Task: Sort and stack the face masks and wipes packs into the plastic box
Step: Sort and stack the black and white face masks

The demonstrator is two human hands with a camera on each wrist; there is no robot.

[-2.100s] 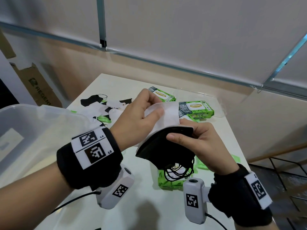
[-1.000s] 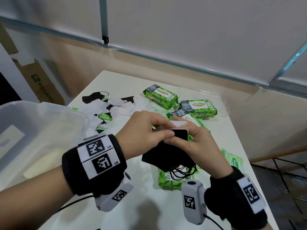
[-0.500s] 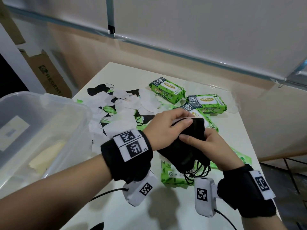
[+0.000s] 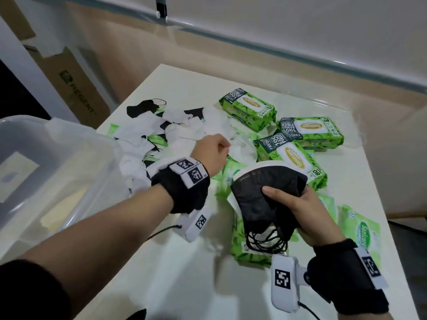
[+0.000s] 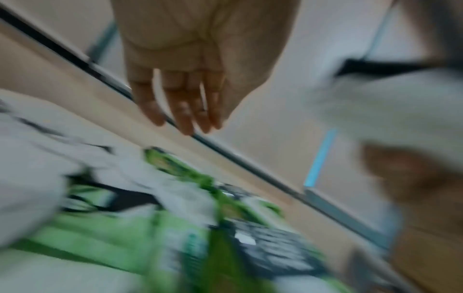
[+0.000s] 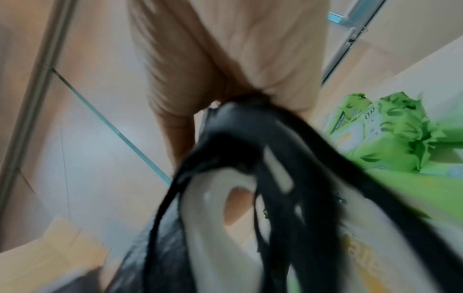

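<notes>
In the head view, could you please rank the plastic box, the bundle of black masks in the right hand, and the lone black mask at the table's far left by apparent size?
1. Plastic box: largest, though it is nearest the camera.
2. Bundle of black masks.
3. Lone black mask: smallest, and farthest away, so its true size is unsure.

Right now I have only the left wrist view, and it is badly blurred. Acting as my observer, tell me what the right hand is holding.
Observer: The right hand grips a stack of black face masks. Their ear loops hang below it.
Operator: Where does the plastic box stand?
Observer: The plastic box stands at the left of the table, beside the left forearm.
Operator: What is my left hand reaching over?
Observer: The left hand is over loose white face masks. A green Sanicare wipes pack lies just to its right.
</notes>
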